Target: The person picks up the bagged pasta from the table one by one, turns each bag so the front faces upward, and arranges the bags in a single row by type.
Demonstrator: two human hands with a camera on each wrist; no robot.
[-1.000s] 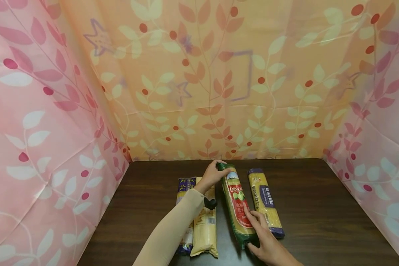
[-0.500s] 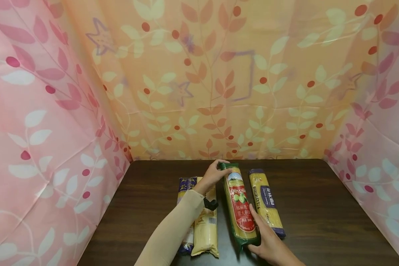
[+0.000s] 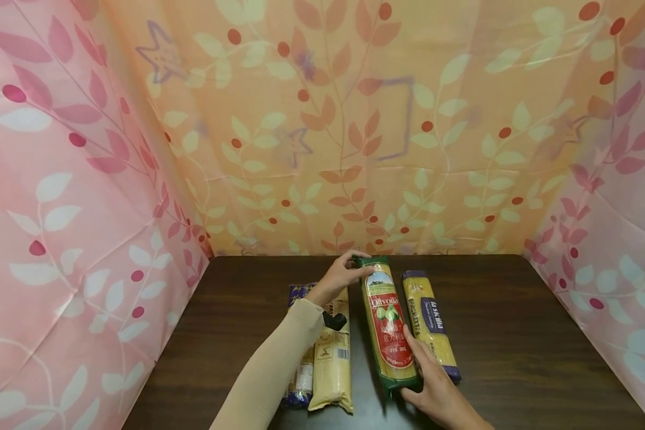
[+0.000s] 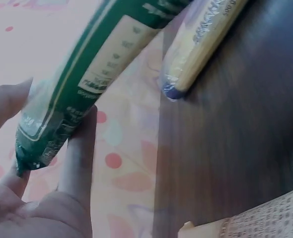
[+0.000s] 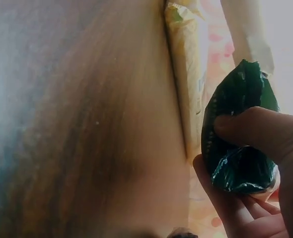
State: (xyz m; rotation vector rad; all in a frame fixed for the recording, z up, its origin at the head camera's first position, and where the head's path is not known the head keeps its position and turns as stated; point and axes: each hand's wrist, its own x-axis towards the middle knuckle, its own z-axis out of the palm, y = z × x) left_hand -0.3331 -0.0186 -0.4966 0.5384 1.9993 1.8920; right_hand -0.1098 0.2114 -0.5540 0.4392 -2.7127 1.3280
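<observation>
While left hand (image 3: 337,279) and right hand (image 3: 432,382) grip a green-ended packet (image 3: 388,316) between half-curled fingers (image 4: 80,161), yellow spaghetti (image 3: 401,377) shows inside.

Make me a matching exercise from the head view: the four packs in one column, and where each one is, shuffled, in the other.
Packs
1. Long green-ended plastic pack with a red label
2. Long yellow plastic pack with purple ends
3. Long cream pack with a barcode
4. Long pack with purple patterned ends

Places
A. Farthest left, partly hidden by the sleeve
B. Farthest right
C. Held by the left hand and right hand
D. Second from the left

Pairs: 1-C, 2-B, 3-D, 4-A
</observation>
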